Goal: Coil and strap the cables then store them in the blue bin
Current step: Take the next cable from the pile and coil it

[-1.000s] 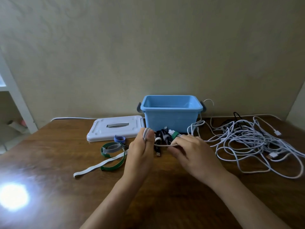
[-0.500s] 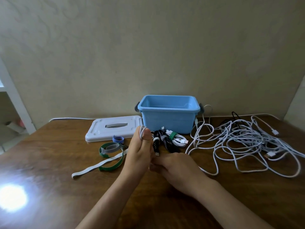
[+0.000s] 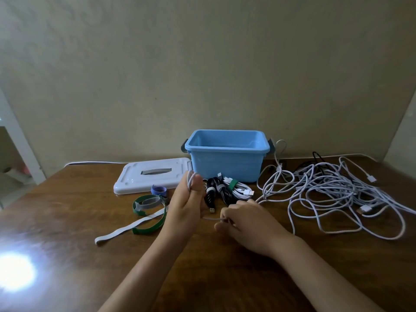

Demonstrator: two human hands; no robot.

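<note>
My left hand (image 3: 185, 207) stands upright at the table's middle with loops of white cable (image 3: 191, 179) wound over its fingers, the thumb pressing them. My right hand (image 3: 245, 224) pinches the same cable just right of the left hand, low by the table, and a short stretch runs between the two hands. The cable trails right into a tangled heap of white cables (image 3: 333, 194). The open blue bin (image 3: 226, 164) stands behind the hands. Three strapped coils, two black (image 3: 221, 194) and one white (image 3: 238, 188), lie in front of it.
The bin's white lid (image 3: 153, 176) lies left of the bin. Loose straps lie near my left hand: a green one (image 3: 146, 228), a grey-white one (image 3: 126, 229), and a small blue roll (image 3: 159, 190). A bright glare spot sits on the table at the near left.
My right hand has moved from beside the coils down toward me, under the left hand, then a little right, drawing the cable round the left fingers. The heap shifted slightly.
</note>
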